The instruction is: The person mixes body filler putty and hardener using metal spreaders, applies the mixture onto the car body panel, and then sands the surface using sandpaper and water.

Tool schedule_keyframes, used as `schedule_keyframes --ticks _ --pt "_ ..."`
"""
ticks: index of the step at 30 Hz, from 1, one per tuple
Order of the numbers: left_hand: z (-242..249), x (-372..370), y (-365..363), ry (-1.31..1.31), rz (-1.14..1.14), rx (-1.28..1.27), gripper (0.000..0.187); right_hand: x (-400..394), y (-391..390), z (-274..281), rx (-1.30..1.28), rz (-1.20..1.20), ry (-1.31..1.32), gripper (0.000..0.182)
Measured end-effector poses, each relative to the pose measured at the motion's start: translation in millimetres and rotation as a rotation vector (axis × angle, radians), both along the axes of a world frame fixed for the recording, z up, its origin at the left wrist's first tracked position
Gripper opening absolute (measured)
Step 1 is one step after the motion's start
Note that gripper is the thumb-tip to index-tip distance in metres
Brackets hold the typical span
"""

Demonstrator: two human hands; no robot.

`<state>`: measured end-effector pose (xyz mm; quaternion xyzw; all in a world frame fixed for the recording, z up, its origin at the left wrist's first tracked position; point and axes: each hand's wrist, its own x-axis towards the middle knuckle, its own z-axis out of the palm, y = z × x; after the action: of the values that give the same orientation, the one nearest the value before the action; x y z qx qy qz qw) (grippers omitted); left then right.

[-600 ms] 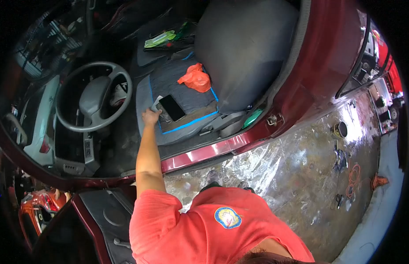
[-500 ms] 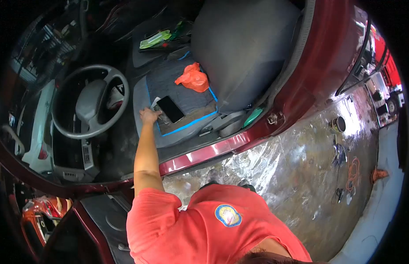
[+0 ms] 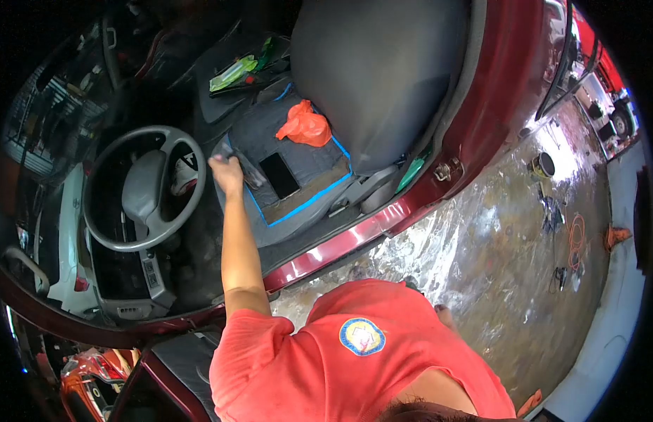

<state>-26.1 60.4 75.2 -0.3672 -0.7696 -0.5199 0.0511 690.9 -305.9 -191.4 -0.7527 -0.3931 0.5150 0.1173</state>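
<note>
The steering wheel (image 3: 147,188) fills the left, with a narrow gap between its rim and the seat edge. In that gap the left hand (image 3: 227,169) reaches over the seat cushion's (image 3: 298,204) left edge, its grip closed around a small dark object (image 3: 250,172); what it is cannot be told. Just right lies a black phone (image 3: 279,176), flat on the blue-trimmed cushion. Farther right, an orange bag (image 3: 305,126) sits near the backrest. The right hand is out of sight.
</note>
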Motion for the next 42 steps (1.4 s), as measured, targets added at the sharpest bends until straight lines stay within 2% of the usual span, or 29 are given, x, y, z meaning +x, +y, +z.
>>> schedule_keyframes --ticks 1,2,4,5,6,7,8,9,10,11,12,13,14,16,17,20,21,22,23,25,27,31,34,37,39,40,41,42 --pt "30.0 10.5 -4.0 0.011 -0.008 -0.025 0.037 -14.0 9.6 27.5 -0.029 -0.019 -0.041 0.037" --pt "59.8 24.1 -11.2 0.135 -0.023 -0.065 0.035 -26.2 11.3 41.8 -0.058 -0.039 -0.08 0.037" --pt "97.1 41.5 -26.5 0.305 -0.085 -0.065 0.032 -32.1 4.7 19.0 0.041 0.166 0.003 0.041" --pt "108.3 47.3 -33.8 0.349 -0.129 -0.022 0.031 -28.7 4.8 -11.0 0.1 0.267 0.043 0.043" --pt "120.8 58.7 -45.7 0.335 -0.212 0.111 0.029 -43.5 15.9 -12.1 -0.05 0.411 -0.205 0.047" --pt "131.1 73.6 -59.8 0.074 -0.324 0.164 0.025 -42.9 21.6 -5.7 -0.078 0.471 -0.231 0.046" --pt "128.2 81.8 -69.7 -0.224 -0.407 0.198 0.023 -58.1 45.3 48.1 -0.115 0.527 -0.255 0.045" --pt "130.6 100.4 -82.4 -0.467 -0.467 0.218 0.026 -70.1 58.7 77.3 0.033 0.492 -0.274 0.038" --pt "131.0 123.4 -93.3 -0.713 -0.524 0.228 0.03 -102.4 81.5 154.6 0.057 0.163 0.006 0.032" --pt "121.3 142.7 -98.0 -0.854 -0.666 0.297 0.03 -101.1 93.2 138.3 0.189 0.128 0.115 0.03" --pt "111.4 167.1 -103.5 -0.967 -0.72 0.321 0.031 -115.5 116.2 188.4 0.217 0.248 0.112 0.041" --pt "109.8 194.6 -112.0 -1.07 -0.791 0.288 0.033 -143.9 128.6 247.4 0.302 0.114 0.224 0.042" --pt "102.0 218.0 -116.7 -1.161 -0.876 0.277 0.035 -156.9 141.7 273.6 0.361 0.122 0.364 0.045" --pt "97.6 263.8 -127.4 -1.297 -1.026 0.194 0.047 -181.3 156.1 317.6 0.503 -0.066 0.804 0.049" --pt "96.1 283.2 -132.6 -1.349 -1.101 0.145 0.052 -185.1 160.9 324.0 0.586 -0.11 0.936 0.051" --pt "89.3 326.8 -147.0 -1.48 -1.28 -0.076 0.06 -184.2 161.1 334.5 0.657 -0.326 0.888 0.041" --pt "81.6 336.8 -151.2 -1.477 -1.336 -0.122 0.051 -177.4 157.5 330.6 0.654 -0.353 0.83 0.038" --pt "77.0 344.6 -151.0 -1.58 -1.345 -0.162 0.045 -171.6 153.6 327.6 0.648 -0.377 0.774 0.034" --pt "72.2 349.4 -157.5 -1.698 -1.33 -0.213 0.04 -166.4 140.1 327.0 0.633 -0.509 0.855 0.031" --pt "64.5 363.9 -150.3 -1.707 -1.349 -0.237 0.038 -146.2 126.8 325.3 0.645 -0.739 1.034 0.025" --pt "59.5 376.3 -141.5 -1.69 -1.362 -0.244 0.038 -117.6 114.3 328.8 0.847 -0.916 0.981 0.023" --pt "67.1 409.8 -135.8 -1.694 -1.4 -0.323 0.039 -35.7 60.9 334.8 1.02 -1.164 0.718 0.029" --pt "56.2 443.0 -139.8 -1.698 -1.491 -0.428 0.043 10.0 15.9 348.1 1.182 -1.396 0.955 0.032" --pt "53.8 483.2 -152.2 -1.693 -1.558 -0.639 0.051 33.3 -22.0 360.2 1.355 -1.131 1.029 0.033" --pt "49.3 517.3 -162.3 -1.706 -1.643 -0.765 0.054 49.5 -33.2 354.3 1.332 -1.33 0.769 0.031" --pt "49.5 538.8 -171.6 -1.606 -1.658 -0.823 0.057 52.0 -31.5 354.5 1.35 -1.395 0.615 0.03" --pt "46.0 557.8 -181.7 -1.392 -1.686 -0.916 0.057 58.6 -39.2 335.1 1.203 -1.354 0.357 0.029" --pt "43.0 580.6 -191.3 -1.324 -1.772 -0.928 0.057 52.0 -41.3 356.9 0.93 -1.178 0.023 0.026"
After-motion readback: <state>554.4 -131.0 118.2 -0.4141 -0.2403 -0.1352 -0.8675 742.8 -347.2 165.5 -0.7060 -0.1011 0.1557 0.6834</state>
